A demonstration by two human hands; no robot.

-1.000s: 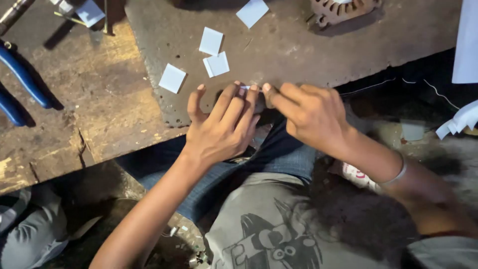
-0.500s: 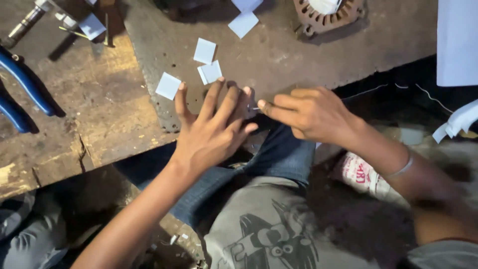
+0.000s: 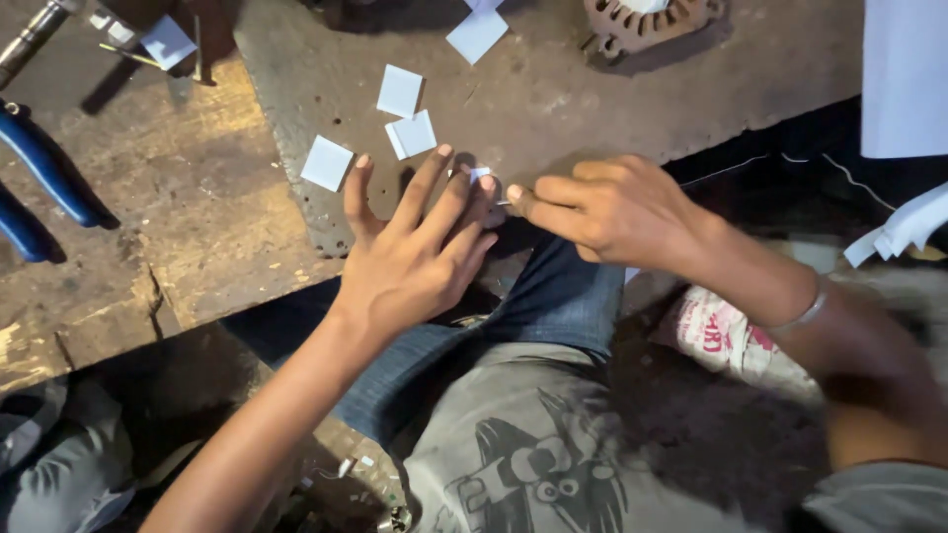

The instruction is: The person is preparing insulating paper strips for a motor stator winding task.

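Note:
My left hand (image 3: 410, 252) lies flat with fingers spread on the near edge of a dark metal plate (image 3: 553, 89), pressing down a small white paper piece (image 3: 478, 175) that shows only at the fingertips. My right hand (image 3: 612, 207) is curled beside it, thumb and forefinger pinched at the same paper piece. Three white paper squares lie just beyond my left fingers: one (image 3: 326, 163) at the left, one (image 3: 412, 134) in the middle, one (image 3: 399, 91) farther back.
A worn wooden bench (image 3: 168, 227) carries the plate. Blue-handled pliers (image 3: 44, 178) lie at the far left. A round metal part (image 3: 647, 22) and another white square (image 3: 477, 35) sit at the back. White sheets (image 3: 904, 79) hang at the right edge.
My left hand has opened from curled to flat with fingers spread on the plate. The right hand stays pinched at the small paper. The view has shifted slightly.

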